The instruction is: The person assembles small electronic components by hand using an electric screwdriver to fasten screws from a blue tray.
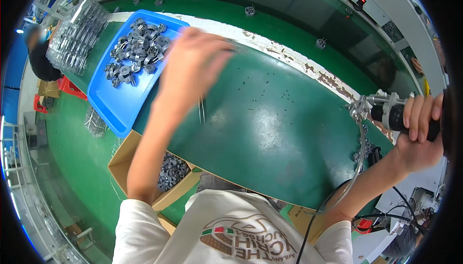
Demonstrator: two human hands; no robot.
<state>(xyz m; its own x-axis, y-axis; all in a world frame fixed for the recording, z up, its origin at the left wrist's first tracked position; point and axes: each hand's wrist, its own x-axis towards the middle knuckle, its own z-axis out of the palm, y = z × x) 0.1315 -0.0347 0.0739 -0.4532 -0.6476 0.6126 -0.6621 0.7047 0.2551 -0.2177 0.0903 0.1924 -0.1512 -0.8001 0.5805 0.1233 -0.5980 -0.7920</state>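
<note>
Black cylindrical tool with a metal head (395, 118) stands over the right end of a green worktop (231, 153), clasped in a worker's right grip (422, 131), whose fingers wrap around its dark body. Along the far side of the worktop, beyond a scuffed white strip (308, 71), runs a green belt (289, 27) dotted with small round parts. A blue tray (113, 102) sits at the left end, with a stack of clear plastic trays (79, 34) near its far corner. Below it, close to the worker's body, an open cardboard box (126, 150) contains gray parts (172, 171). The left grip (195, 59), blurred, is at the blue tray's right edge; whether its fingers are apart or together cannot be told. Round gray components (140, 47) lie heaped in the blue tray. Slim tweezers (202, 109) show beside the left forearm. Tiny black pieces (266, 82) lie scattered mid-worktop.
</note>
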